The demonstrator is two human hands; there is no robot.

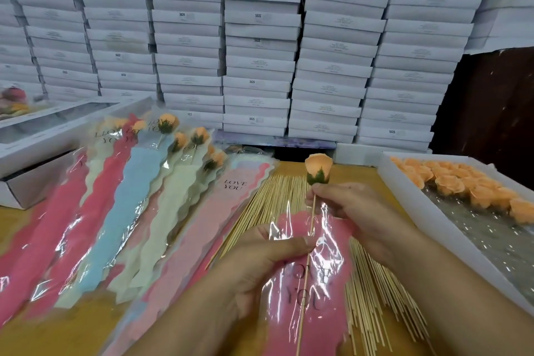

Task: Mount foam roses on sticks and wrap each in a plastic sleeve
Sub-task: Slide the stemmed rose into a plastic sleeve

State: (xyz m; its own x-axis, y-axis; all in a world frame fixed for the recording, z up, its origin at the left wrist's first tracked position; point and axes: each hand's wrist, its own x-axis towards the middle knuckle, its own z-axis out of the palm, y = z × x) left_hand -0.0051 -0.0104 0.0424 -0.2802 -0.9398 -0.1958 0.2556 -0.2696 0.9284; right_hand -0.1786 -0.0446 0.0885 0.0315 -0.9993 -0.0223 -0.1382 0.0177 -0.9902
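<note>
At the far left of the frame a white windowed box (55, 127) sits at the table's edge. Beside it, finished roses in sleeves (138, 191) lie fanned out in pink, cream and blue, their orange heads pointing toward the wall of stacked white boxes (260, 46). Next comes a flat stack of empty sleeves (208, 220) printed "LOVE YOU". Low in the middle, the left hand (260, 266) grips a pink plastic sleeve (315, 283), thumb on top pressing its clear front. Under it spreads a loose bed of bamboo sticks (372, 292). Inside the sleeve runs a stick (306, 269), topped by an orange foam rose (318, 167) standing above the sleeve's mouth. The right hand (355, 211) pinches that stick just under the green calyx. At the right edge, a white tray (404, 196) holds more orange rose heads (462, 185).
</note>
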